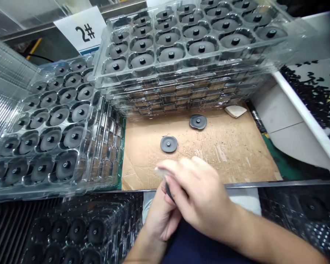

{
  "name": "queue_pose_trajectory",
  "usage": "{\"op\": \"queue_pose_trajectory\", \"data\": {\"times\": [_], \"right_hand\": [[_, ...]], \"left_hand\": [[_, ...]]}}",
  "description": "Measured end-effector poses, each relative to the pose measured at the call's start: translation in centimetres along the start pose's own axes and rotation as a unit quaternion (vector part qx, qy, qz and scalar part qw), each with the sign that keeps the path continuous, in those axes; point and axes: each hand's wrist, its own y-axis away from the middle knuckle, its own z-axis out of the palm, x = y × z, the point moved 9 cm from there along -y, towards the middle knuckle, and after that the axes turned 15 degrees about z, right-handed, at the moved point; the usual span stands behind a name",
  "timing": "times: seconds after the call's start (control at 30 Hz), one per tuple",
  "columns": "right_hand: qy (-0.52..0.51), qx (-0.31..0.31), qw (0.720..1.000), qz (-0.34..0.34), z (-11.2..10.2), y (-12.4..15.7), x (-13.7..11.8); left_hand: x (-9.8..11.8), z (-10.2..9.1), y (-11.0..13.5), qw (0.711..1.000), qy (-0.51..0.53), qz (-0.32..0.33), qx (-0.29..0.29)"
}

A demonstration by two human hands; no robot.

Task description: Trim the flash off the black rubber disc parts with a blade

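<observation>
My right hand (pixel 200 187) is closed over a whitish flat piece (pixel 162 172), blurred, its end showing past the fingertips. Below it my left hand (pixel 161 216) is closed on a dark grey rubber-like disc (pixel 169 191), of which only a narrow edge shows. The two hands meet in front of the bench edge, and the right one hides most of the disc. On the cardboard sheet (pixel 145 161) beyond them lie two loose dark discs, a nearer rounded one (pixel 168 144) and a farther one (pixel 198 121) with an uneven rim, each with a small central stub.
Stacked clear trays filled with dark discs stand at the back (pixel 170 69) and left (pixel 79 143). More trays (pixel 68 234) sit below the bench at lower left. A pale wedge (pixel 235 111) lies on the cardboard. At right, a white-edged bin (pixel 305 113) borders small black parts (pixel 310 91).
</observation>
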Motion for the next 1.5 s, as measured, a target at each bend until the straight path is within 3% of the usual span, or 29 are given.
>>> {"op": "queue_pose_trajectory", "data": {"times": [0.03, 0.1, 0.2, 0.3, 0.37, 0.43, 0.47, 0.53, 0.63, 0.73, 0.83, 0.9, 0.97, 1.03, 1.1, 1.13, 1.3, 1.4, 1.5], "right_hand": [[-0.008, 0.003, 1.000, -0.017, -0.2, 0.2, -0.3], [-0.036, -0.047, 0.998, -0.037, -0.1, 0.9, -0.6], [-0.015, -0.098, 0.995, 0.008, -0.6, 1.9, 0.4], [0.072, -0.052, 0.995, 0.037, -1.9, 1.4, 1.2], [0.095, -0.016, 0.995, -0.008, -2.3, 0.5, 0.6], [0.052, -0.017, 0.997, -0.048, -2.1, -0.5, 0.6], [0.016, -0.019, 0.999, -0.039, -2.1, -0.9, 1.3], [-0.036, -0.014, 0.998, 0.043, -1.7, -1.2, 4.2], [-0.026, -0.013, 0.986, 0.164, 0.2, 0.7, 9.4], [-0.011, -0.058, 0.983, 0.176, 3.2, 3.2, 12.2], [-0.012, -0.071, 0.981, 0.181, 3.9, 3.9, 13.1], [-0.010, -0.051, 0.978, 0.204, 2.4, 3.1, 12.4], [-0.008, -0.009, 0.979, 0.202, -0.1, 1.7, 10.1], [-0.008, 0.029, 0.994, 0.109, -2.2, 0.4, 5.8], [-0.006, 0.016, 1.000, -0.026, -2.6, 0.0, 1.3], [0.002, -0.001, 0.998, -0.058, -2.2, -0.1, 0.2], [0.072, -0.079, 0.994, 0.029, 0.4, -0.7, 2.5], [0.028, 0.002, 1.000, 0.011, -0.3, 0.0, 2.2], [0.023, 0.074, 0.996, 0.040, -1.0, 1.7, 1.9]], "left_hand": [[0.1, 0.1, 0.0, 1.000, 0.010, 0.000, -0.005], [0.6, 0.0, -0.1, 1.000, 0.025, 0.010, -0.009], [1.0, 0.0, -0.1, 0.999, 0.026, 0.007, -0.032], [0.9, 0.6, 0.0, 0.998, 0.029, -0.013, -0.051], [1.0, 0.9, 0.0, 0.998, 0.029, -0.014, -0.047], [1.3, 1.0, -0.1, 0.999, 0.020, -0.006, -0.046], [1.5, 1.1, 0.0, 0.999, 0.021, -0.003, -0.050], [1.8, 1.0, 0.1, 0.997, 0.036, -0.002, -0.065], [1.6, 0.6, 0.3, 0.995, 0.066, -0.021, -0.077], [1.3, 0.0, 0.2, 0.994, 0.080, -0.026, -0.073], [1.1, 0.2, -0.1, 0.993, 0.091, -0.022, -0.075], [0.9, 0.6, 0.0, 0.994, 0.075, -0.031, -0.079], [0.8, 0.8, 0.0, 0.996, 0.048, -0.033, -0.073], [0.9, 0.7, 0.2, 0.997, 0.021, -0.024, -0.064], [1.0, 0.3, 0.3, 0.999, -0.004, -0.011, -0.053], [1.0, -0.1, 0.3, 0.999, -0.015, -0.006, -0.043], [1.3, -1.6, 0.2, 0.999, -0.028, 0.022, -0.002], [1.0, -1.4, -0.3, 0.999, -0.028, 0.028, -0.013], [1.1, -1.3, -0.9, 0.999, -0.016, 0.050, -0.015]]}}
